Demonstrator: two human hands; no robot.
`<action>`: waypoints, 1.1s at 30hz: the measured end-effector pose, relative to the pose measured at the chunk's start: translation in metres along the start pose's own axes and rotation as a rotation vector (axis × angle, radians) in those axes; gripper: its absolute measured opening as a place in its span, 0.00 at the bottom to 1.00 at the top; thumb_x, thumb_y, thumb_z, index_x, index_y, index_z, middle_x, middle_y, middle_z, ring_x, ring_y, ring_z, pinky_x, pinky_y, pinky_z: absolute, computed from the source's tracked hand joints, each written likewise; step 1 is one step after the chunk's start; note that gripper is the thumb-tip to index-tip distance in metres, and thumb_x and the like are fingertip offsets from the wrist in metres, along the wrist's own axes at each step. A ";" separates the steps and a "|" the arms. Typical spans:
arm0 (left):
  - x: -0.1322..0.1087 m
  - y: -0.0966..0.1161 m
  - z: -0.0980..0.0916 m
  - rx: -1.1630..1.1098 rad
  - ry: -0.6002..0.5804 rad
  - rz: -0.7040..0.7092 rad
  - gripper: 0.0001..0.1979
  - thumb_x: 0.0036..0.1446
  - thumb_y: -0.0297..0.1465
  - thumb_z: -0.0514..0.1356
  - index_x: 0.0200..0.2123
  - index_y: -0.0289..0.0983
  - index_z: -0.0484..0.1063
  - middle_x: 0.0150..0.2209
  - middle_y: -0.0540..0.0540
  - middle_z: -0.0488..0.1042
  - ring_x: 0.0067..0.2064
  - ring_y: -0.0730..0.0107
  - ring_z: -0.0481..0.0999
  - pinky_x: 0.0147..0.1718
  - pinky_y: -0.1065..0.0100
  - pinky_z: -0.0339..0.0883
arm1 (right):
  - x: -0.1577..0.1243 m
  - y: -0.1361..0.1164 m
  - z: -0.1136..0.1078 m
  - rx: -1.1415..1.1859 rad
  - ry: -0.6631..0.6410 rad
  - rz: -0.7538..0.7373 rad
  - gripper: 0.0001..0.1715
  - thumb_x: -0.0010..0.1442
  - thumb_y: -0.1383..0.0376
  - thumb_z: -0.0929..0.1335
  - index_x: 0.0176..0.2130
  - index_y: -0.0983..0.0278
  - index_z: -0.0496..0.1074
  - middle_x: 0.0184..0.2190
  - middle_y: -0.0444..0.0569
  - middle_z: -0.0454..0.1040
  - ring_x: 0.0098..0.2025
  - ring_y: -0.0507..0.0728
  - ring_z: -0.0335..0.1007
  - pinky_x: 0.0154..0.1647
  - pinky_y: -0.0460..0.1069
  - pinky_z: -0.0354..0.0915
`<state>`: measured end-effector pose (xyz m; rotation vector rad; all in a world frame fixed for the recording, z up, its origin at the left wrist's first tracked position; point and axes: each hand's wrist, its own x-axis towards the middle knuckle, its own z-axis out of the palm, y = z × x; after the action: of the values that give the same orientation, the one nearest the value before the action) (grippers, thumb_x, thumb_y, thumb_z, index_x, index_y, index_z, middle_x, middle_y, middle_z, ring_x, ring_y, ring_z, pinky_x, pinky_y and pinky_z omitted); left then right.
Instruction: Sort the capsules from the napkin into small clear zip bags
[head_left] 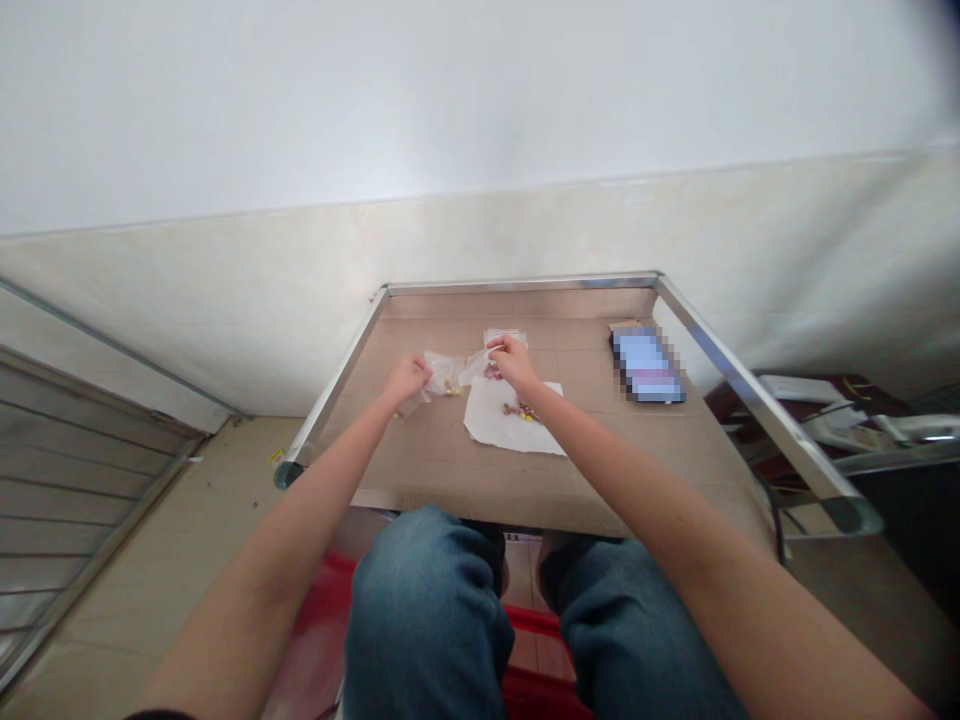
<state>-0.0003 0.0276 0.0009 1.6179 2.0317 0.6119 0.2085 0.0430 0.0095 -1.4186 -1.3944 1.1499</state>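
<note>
My left hand (406,380) and my right hand (514,362) pinch opposite sides of a clear plastic bag (444,370), held just above the table. Small yellow pieces (451,388) show through the bag or lie just under it; I cannot tell which. Below my right hand lies a white paper sheet (499,425) with a small heap of colored pieces (520,411) on it. Another piece of clear plastic (505,337) lies behind my right hand.
A phone with a blurred screen (646,365) lies at the table's right, on a brown cardboard-covered top (577,470) framed by steel rails. Wall stands behind. My jeans-covered knees and a red seat are below; a cluttered shelf stands at right.
</note>
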 end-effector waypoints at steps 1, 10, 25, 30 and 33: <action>0.001 0.002 0.000 -0.041 -0.018 0.015 0.04 0.45 0.30 0.59 0.27 0.36 0.68 0.19 0.47 0.71 0.23 0.69 0.70 0.22 0.72 0.58 | 0.000 0.001 0.001 -0.006 -0.002 -0.007 0.14 0.45 0.73 0.61 0.35 0.64 0.65 0.21 0.41 0.68 0.19 0.47 0.65 0.18 0.40 0.58; -0.003 0.001 -0.009 0.176 0.137 0.037 0.14 0.46 0.42 0.59 0.27 0.37 0.68 0.26 0.43 0.72 0.29 0.65 0.71 0.27 0.69 0.59 | -0.001 -0.002 0.014 0.010 -0.055 -0.038 0.15 0.46 0.75 0.62 0.36 0.65 0.65 0.25 0.43 0.69 0.19 0.47 0.65 0.18 0.41 0.60; -0.009 0.030 -0.027 -0.010 0.265 0.179 0.15 0.54 0.39 0.50 0.27 0.35 0.69 0.25 0.46 0.70 0.29 0.68 0.69 0.28 0.70 0.59 | 0.006 -0.005 0.047 -0.281 -0.108 -0.078 0.14 0.46 0.75 0.64 0.36 0.65 0.69 0.28 0.47 0.73 0.29 0.52 0.70 0.31 0.45 0.64; -0.012 0.063 -0.014 -0.224 0.081 0.246 0.15 0.53 0.40 0.52 0.32 0.34 0.68 0.17 0.51 0.65 0.18 0.74 0.63 0.19 0.73 0.54 | 0.000 -0.023 0.021 -0.441 -0.042 -0.264 0.14 0.50 0.70 0.65 0.39 0.65 0.70 0.39 0.51 0.73 0.41 0.55 0.68 0.41 0.48 0.62; -0.019 0.084 -0.005 -0.373 0.075 0.282 0.14 0.53 0.40 0.52 0.33 0.35 0.66 0.15 0.54 0.62 0.14 0.77 0.60 0.17 0.74 0.52 | -0.003 -0.038 -0.005 -0.244 -0.160 -0.217 0.16 0.59 0.61 0.60 0.34 0.68 0.71 0.34 0.52 0.74 0.31 0.52 0.69 0.30 0.45 0.63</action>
<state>0.0649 0.0264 0.0578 1.6772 1.6223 1.0949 0.2040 0.0423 0.0473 -1.3220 -1.8046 0.9958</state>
